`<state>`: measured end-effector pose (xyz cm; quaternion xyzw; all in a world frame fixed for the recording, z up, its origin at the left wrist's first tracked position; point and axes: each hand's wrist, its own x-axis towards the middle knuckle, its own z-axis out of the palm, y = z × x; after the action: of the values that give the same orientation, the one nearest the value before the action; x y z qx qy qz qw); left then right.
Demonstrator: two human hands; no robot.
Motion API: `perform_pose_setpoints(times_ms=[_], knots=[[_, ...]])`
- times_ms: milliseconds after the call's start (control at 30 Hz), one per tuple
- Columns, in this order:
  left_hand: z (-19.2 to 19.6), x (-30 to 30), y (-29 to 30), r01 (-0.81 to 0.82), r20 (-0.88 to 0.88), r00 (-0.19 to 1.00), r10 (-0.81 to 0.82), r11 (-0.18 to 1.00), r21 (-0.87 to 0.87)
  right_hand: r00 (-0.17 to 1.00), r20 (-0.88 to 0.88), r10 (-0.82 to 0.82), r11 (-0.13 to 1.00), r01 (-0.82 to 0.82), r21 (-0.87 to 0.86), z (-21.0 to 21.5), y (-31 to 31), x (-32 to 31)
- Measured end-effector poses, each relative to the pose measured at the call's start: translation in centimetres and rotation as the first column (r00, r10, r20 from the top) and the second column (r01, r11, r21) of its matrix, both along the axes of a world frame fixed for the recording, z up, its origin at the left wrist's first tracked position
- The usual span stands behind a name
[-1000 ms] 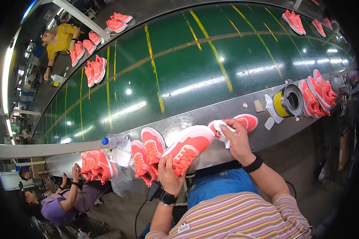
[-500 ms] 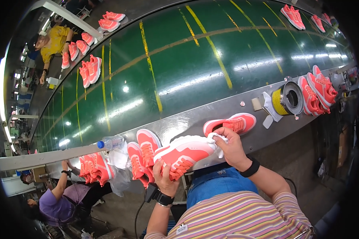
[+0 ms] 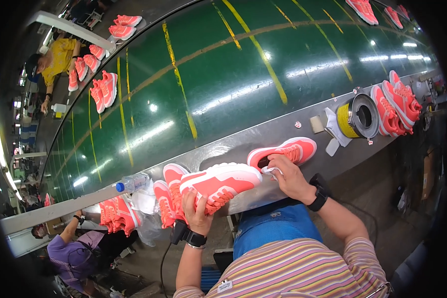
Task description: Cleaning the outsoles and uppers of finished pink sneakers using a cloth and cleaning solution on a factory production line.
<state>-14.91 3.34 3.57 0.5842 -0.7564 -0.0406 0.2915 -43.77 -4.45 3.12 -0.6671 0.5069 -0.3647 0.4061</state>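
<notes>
My left hand point(image 3: 197, 213) is closed round a coral sneaker point(image 3: 228, 181) with a white sole, held on its side with the toe to the right and the sole facing the belt. Pinched in my right hand point(image 3: 293, 181) is a small crumpled white cloth point(image 3: 272, 171), just right of that toe. Behind my right fingers a second coral sneaker point(image 3: 295, 148) rests on the metal ledge; part of it is covered by my hand. Beside my left hand stands a pair of coral sneakers point(image 3: 165, 198), partly hidden by the held one.
A green conveyor belt point(image 3: 223, 94) runs beyond the metal ledge point(image 3: 362, 151). On the ledge stand a tin point(image 3: 350, 121) with a yellow label, more sneakers point(image 3: 400, 107) and a blue-capped bottle point(image 3: 134, 183). A grey bar point(image 3: 59, 207) crosses at left, near a co-worker in purple point(image 3: 72, 256).
My right hand with the cloth has moved off the held sneaker's toe, slightly to the right. The held sneaker has shifted a little left. The whole view has turned slightly.
</notes>
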Motion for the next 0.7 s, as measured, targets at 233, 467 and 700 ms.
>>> perform_pose_setpoints(times_ms=[233,467,700], knots=[[-0.8,-1.0,-1.3,0.036,0.008,0.999,-0.036,0.999,0.034,0.953,-0.120,0.278,0.921,-0.229,0.317,3.1,0.8,-6.5],[-2.3,-3.3,-6.3,0.042,0.215,0.974,-0.076,0.986,0.159,0.980,0.064,0.189,0.971,-0.196,0.140,7.1,-0.9,-7.1],[-3.0,-5.1,-11.9,-0.073,0.277,0.961,0.009,0.972,0.223,0.993,0.070,0.091,0.993,-0.096,0.070,1.7,-11.0,-6.5]])
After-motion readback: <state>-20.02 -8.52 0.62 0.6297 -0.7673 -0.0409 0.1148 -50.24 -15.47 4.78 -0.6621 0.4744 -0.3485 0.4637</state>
